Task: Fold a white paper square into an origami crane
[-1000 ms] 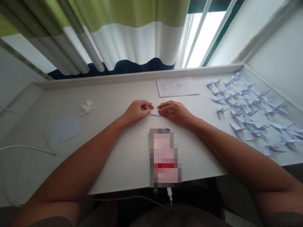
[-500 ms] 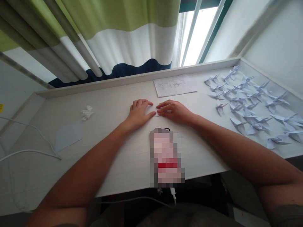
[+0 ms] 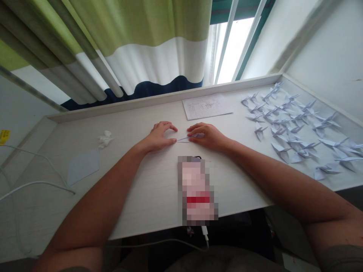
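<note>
Left hand (image 3: pixel 160 138): drawn back leftward since the earlier frame; grip spread, thumb tip just beside the folded paper (image 3: pixel 183 139), contact cannot be told. Right hand (image 3: pixel 208 136): grip closed, fingers and thumb pinching the paper's right end. Folded paper: one, white, centre of frame, between the hands, on the desk (image 3: pixel 147 196). Printed sheet (image 3: pixel 208 106): one, above centre. Paper cranes (image 3: pixel 295 131): many, white, right of frame. Crumpled tissue (image 3: pixel 105 139) and plain sheet (image 3: pixel 83 166): one each, left of frame. Pixelated oblong item (image 3: pixel 197 189): lower centre, plug (image 3: pixel 204 231) at its lower end.
</note>
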Tool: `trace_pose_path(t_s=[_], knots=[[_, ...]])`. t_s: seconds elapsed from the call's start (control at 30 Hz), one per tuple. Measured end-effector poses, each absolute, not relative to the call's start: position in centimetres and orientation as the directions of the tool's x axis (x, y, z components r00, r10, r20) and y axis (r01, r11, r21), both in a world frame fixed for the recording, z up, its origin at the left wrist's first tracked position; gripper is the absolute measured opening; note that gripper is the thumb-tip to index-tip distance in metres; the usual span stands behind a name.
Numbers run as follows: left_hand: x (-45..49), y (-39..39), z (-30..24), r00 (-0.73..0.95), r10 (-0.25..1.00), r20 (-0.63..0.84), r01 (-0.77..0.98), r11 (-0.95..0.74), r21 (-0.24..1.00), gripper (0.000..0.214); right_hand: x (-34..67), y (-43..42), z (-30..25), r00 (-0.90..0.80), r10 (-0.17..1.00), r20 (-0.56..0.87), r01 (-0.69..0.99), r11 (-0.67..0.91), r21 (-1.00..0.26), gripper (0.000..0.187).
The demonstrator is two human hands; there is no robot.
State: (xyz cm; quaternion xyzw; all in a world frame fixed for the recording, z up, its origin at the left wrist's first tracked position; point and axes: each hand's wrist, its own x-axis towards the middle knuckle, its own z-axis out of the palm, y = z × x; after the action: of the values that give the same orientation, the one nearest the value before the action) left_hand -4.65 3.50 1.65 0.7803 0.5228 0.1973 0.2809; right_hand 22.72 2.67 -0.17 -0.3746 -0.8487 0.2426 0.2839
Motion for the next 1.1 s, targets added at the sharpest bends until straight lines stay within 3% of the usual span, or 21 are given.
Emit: trace_pose_path(t_s=[0.1, 0.17, 0.27, 0.43, 0.57, 0.7, 0.83, 1.1], knots=[[-4.1, 3.5, 1.7, 0.305, 0.950, 0.068, 0.642, -0.257, 0.723, 0.022, 22.8, 2.7, -0.2, -0.577, 0.766, 0.283, 0.534, 0.616, -0.579, 0.035], [-3.4, 3.2, 1.8, 0.272, 0.957, 0.097, 0.655, -0.258, 0.711, 0.028, 22.9, 2.7, -0.1, -0.599, 0.751, 0.277, 0.544, 0.636, -0.547, 0.032], [-2.3, 2.5, 1.9, 0.323, 0.941, 0.102, 0.671, -0.303, 0.677, 0.034, 23.0, 2.7, -0.1, -0.609, 0.739, 0.287, 0.532, 0.649, -0.544, 0.025], [-2.0, 1.7, 2.0, 0.428, 0.899, 0.095, 0.619, -0.368, 0.694, 0.021, 23.2, 2.3, 0.5, -0.564, 0.778, 0.276, 0.506, 0.590, -0.629, 0.025], [-1.8, 1.3, 2.2, 0.412, 0.901, 0.133, 0.475, -0.337, 0.813, 0.030, 22.8, 1.6, 1.1, -0.491, 0.825, 0.280, 0.331, 0.475, -0.815, 0.034], [-1.0, 0.8, 2.2, 0.308, 0.918, 0.249, 0.391, -0.361, 0.847, 0.031, 22.0, 1.1, 1.6, -0.389, 0.891, 0.233, 0.079, 0.285, -0.955, 0.036], [-0.4, 0.8, 2.0, 0.205, 0.945, 0.254, 0.227, -0.298, 0.927, 0.036, 21.4, 0.8, 1.8, -0.333, 0.927, 0.171, -0.155, 0.126, -0.980, 0.047], [1.0, -0.5, 2.9, 0.227, 0.949, 0.218, 0.044, -0.233, 0.971, 0.027, 20.9, 0.2, 1.9, -0.380, 0.920, 0.100, -0.237, 0.008, -0.972, 0.042]])
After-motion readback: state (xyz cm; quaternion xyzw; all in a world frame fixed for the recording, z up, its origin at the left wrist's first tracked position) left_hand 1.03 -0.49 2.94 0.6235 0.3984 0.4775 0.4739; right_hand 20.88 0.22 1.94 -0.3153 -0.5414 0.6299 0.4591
